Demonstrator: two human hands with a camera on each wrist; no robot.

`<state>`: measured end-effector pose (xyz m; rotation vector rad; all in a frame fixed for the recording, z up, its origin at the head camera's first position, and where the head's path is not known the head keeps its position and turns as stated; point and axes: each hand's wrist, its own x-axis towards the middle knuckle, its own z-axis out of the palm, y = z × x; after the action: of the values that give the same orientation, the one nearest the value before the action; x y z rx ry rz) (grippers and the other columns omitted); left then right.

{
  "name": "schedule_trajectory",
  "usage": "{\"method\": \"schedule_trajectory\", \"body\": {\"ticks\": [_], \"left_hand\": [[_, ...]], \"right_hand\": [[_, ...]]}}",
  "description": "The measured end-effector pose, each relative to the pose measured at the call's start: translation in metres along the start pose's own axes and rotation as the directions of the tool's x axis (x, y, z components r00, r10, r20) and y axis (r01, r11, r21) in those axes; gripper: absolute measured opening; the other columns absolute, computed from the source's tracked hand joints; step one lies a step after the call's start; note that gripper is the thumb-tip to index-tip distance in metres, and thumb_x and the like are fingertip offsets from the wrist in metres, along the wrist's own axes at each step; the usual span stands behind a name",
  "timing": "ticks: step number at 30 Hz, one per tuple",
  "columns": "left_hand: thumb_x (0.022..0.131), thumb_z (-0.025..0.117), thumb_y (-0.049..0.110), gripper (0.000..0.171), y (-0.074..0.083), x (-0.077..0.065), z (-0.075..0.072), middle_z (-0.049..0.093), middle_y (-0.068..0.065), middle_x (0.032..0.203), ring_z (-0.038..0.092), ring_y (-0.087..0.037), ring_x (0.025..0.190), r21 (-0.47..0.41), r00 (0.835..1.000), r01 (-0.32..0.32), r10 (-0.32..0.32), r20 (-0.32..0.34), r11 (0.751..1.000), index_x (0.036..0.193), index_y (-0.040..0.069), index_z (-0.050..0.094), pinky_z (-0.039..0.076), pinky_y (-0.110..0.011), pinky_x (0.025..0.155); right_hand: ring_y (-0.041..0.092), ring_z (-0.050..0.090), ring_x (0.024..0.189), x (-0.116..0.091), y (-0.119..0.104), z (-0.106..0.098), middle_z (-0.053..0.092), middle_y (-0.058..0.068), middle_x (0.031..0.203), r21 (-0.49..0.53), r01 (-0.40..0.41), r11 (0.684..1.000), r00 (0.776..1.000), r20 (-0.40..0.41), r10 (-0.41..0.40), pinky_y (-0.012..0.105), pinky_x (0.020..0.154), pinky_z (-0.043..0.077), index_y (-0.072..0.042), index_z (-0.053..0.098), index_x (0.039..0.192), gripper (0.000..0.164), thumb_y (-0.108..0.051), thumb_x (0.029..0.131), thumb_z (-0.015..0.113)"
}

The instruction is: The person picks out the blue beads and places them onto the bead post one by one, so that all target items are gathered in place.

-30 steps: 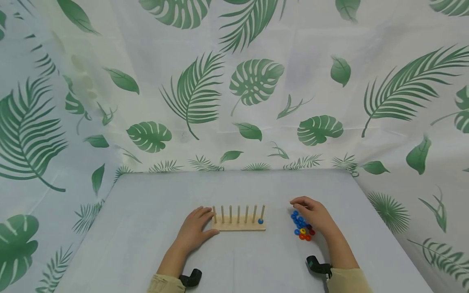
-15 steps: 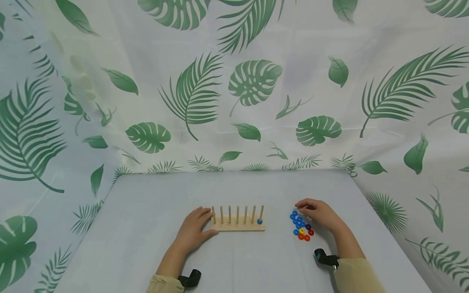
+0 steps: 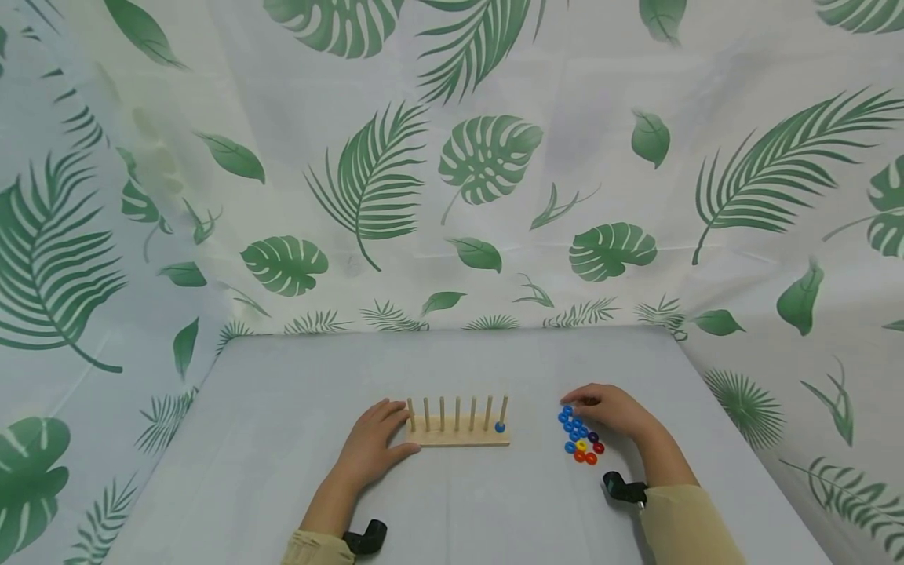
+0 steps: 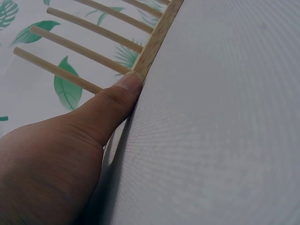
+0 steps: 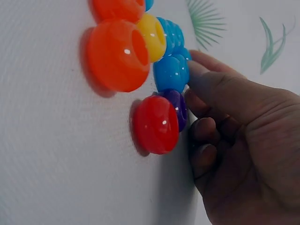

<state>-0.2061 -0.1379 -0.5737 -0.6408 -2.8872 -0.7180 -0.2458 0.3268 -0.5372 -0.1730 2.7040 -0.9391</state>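
My left hand (image 3: 370,443) grips the left end of a wooden peg board (image 3: 459,442), thumb along its front edge and fingers at the back corner. Several upright pegs stand on the board, and a blue bead (image 3: 500,428) sits low on the rightmost one. In the left wrist view the thumb (image 4: 119,96) presses the board's edge (image 4: 152,47). My right hand (image 3: 614,410) is at the far end of a bead cluster, thumb and forefinger right at the blue beads (image 5: 169,72); I cannot tell whether they pinch one. Its other fingers are curled in.
Nearer in the cluster lie a yellow bead (image 3: 582,446), a purple bead (image 3: 592,437), a red bead (image 3: 599,448) and two orange beads (image 5: 119,56). All rest on a white-covered table (image 3: 494,510). A leaf-print curtain (image 3: 395,298) hangs behind and at the sides.
My right hand first drew back to the right, uncovering the purple bead, then its forefinger reached left again over the farthest blue beads. The left hand has stayed on the peg board.
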Motion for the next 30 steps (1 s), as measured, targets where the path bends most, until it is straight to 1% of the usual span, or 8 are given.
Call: {"method": "schedule_trajectory", "body": {"ticks": [2, 5, 7, 9, 10, 13, 17, 30], "left_hand": [[0.085, 0.071, 0.053, 0.067, -0.0002, 0.0000, 0.0002, 0.054, -0.005, 0.145, 0.040, -0.034, 0.143, 0.002, 1.000, 0.003, -0.003, 0.001, 1.000, 0.136, 0.013, 0.059, 0.034, -0.052, 0.118], [0.085, 0.071, 0.053, 0.066, -0.0006, -0.0001, 0.0010, 0.054, -0.004, 0.144, 0.040, -0.033, 0.143, 0.000, 1.000, -0.001, 0.001, -0.007, 1.000, 0.136, 0.013, 0.059, 0.034, -0.052, 0.118], [0.085, 0.071, 0.054, 0.067, -0.0009, -0.0002, 0.0015, 0.054, -0.004, 0.145, 0.039, -0.033, 0.143, -0.010, 1.000, 0.004, -0.004, -0.006, 1.000, 0.137, 0.014, 0.059, 0.033, -0.052, 0.119], [0.085, 0.071, 0.053, 0.066, -0.0010, -0.0002, 0.0018, 0.054, -0.004, 0.145, 0.039, -0.033, 0.143, -0.016, 1.000, 0.002, -0.002, -0.012, 1.000, 0.137, 0.014, 0.059, 0.033, -0.052, 0.119], [0.085, 0.071, 0.053, 0.066, -0.0011, -0.0001, 0.0020, 0.054, -0.004, 0.145, 0.039, -0.033, 0.143, -0.016, 1.000, 0.002, -0.002, -0.012, 1.000, 0.137, 0.014, 0.059, 0.033, -0.052, 0.119], [0.085, 0.071, 0.053, 0.065, -0.0017, 0.0000, 0.0025, 0.054, -0.003, 0.145, 0.039, -0.032, 0.143, -0.010, 1.000, 0.000, 0.000, -0.016, 1.000, 0.137, 0.015, 0.059, 0.033, -0.052, 0.119], [0.085, 0.071, 0.054, 0.067, -0.0013, 0.0003, 0.0018, 0.054, -0.003, 0.145, 0.039, -0.032, 0.144, -0.011, 1.000, 0.003, -0.003, -0.013, 1.000, 0.137, 0.015, 0.059, 0.032, -0.052, 0.119], [0.085, 0.070, 0.054, 0.066, -0.0039, 0.0003, 0.0054, 0.053, -0.002, 0.145, 0.039, -0.031, 0.144, 0.001, 1.000, 0.007, -0.007, -0.017, 1.000, 0.138, 0.016, 0.058, 0.033, -0.051, 0.119]], "right_hand": [[0.021, 0.056, 0.102, 0.0014, -0.0008, 0.0011, 0.067, 0.000, 0.108, -0.006, -0.001, 1.000, 1.000, 0.003, 0.001, 0.048, 0.097, 0.052, -0.023, 0.074, 0.111, 0.019, -0.027, 0.094, 0.068], [0.020, 0.055, 0.097, 0.0030, -0.0036, 0.0023, 0.064, 0.001, 0.100, -0.005, -0.030, 1.000, 1.000, -0.001, 0.030, 0.040, 0.087, 0.053, -0.021, 0.073, 0.110, 0.019, -0.028, 0.093, 0.069], [0.020, 0.053, 0.094, 0.0034, -0.0058, 0.0026, 0.060, 0.002, 0.094, 0.001, -0.055, 0.998, 0.998, -0.007, 0.055, 0.033, 0.081, 0.049, -0.020, 0.071, 0.109, 0.019, -0.029, 0.092, 0.070], [0.020, 0.052, 0.091, 0.0035, -0.0074, 0.0026, 0.057, 0.003, 0.091, 0.008, -0.073, 0.997, 0.997, -0.009, 0.073, 0.030, 0.077, 0.046, -0.020, 0.071, 0.110, 0.021, -0.028, 0.091, 0.071], [0.020, 0.051, 0.090, 0.0034, -0.0079, 0.0023, 0.057, 0.003, 0.090, 0.000, -0.064, 0.998, 0.998, -0.006, 0.064, 0.029, 0.075, 0.046, -0.020, 0.070, 0.112, 0.022, -0.028, 0.091, 0.071], [0.021, 0.051, 0.090, 0.0039, -0.0083, 0.0026, 0.057, 0.003, 0.091, -0.002, -0.064, 0.998, 0.998, -0.003, 0.064, 0.029, 0.076, 0.046, -0.021, 0.071, 0.113, 0.021, -0.026, 0.092, 0.071], [0.021, 0.051, 0.092, 0.0057, -0.0062, 0.0041, 0.057, 0.003, 0.092, -0.009, -0.081, 0.997, 0.997, -0.001, 0.081, 0.029, 0.078, 0.046, -0.023, 0.072, 0.111, 0.019, -0.027, 0.092, 0.070], [0.020, 0.052, 0.089, 0.0025, -0.0062, 0.0083, 0.056, 0.002, 0.087, -0.021, -0.063, 0.998, 0.996, -0.063, 0.062, 0.030, 0.075, 0.046, -0.016, 0.068, 0.108, 0.023, -0.031, 0.091, 0.072]]}}
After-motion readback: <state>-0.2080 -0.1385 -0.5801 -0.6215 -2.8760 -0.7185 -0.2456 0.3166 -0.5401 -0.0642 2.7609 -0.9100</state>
